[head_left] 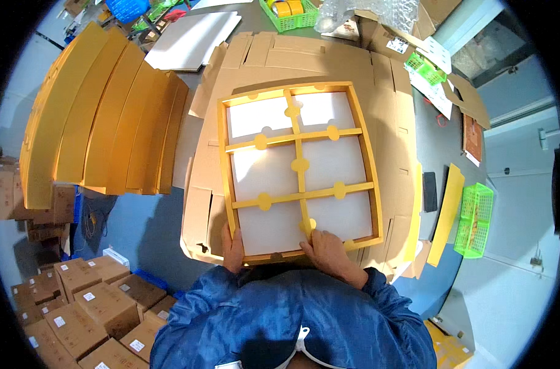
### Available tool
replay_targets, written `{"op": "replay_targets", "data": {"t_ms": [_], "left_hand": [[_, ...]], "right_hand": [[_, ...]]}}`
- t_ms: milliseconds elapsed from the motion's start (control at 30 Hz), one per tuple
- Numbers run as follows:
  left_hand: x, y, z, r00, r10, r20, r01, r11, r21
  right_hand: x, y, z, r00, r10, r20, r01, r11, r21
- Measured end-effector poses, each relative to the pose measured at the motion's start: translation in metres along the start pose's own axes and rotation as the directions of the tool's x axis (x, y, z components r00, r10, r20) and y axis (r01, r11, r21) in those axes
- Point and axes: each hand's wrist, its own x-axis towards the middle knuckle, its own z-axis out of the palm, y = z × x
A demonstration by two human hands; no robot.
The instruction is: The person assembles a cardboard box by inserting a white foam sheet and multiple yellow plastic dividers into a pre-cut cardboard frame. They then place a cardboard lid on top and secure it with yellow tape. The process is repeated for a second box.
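A shallow yellow box (378,212) lies in front of me on flattened cardboard (391,123). Inside it, a yellow divider (300,178) with rounded tabs forms a grid of compartments over white bottom panels (271,227). My left hand (233,251) is closed around the box's left wall near its front corner. At the front edge, my right hand (329,251) has its fingers bent against the near end of the divider, by a rounded tab. Part of its grip is hidden beneath the hand.
Tall yellow box parts (111,117) stand in a row at left. White sheets (191,40) lie behind them. A green basket (290,15) with yellow tape rolls sits at the far edge, another green basket (475,220) at right. Cardboard cartons (101,301) are stacked at lower left.
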Motion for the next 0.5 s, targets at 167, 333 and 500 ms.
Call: {"op": "replay_targets", "data": {"t_ms": [167, 333, 500], "left_hand": [[0.013, 0.012, -0.017, 0.994, 0.005, 0.112, -0.013, 0.997, 0.071], [0.04, 0.032, -0.039, 0.964, 0.175, 0.2, -0.228, 0.932, 0.282], [0.054, 0.063, -0.034, 0.946, 0.243, 0.216, -0.317, 0.84, 0.44]], "right_hand": [[-0.002, -0.015, 0.018, 0.994, 0.112, 0.018, -0.111, 0.992, -0.061], [0.003, -0.036, 0.005, 0.967, 0.119, 0.227, -0.106, 0.992, -0.067], [0.051, -0.027, -0.035, 0.84, 0.076, -0.538, -0.168, 0.978, -0.124]]}}
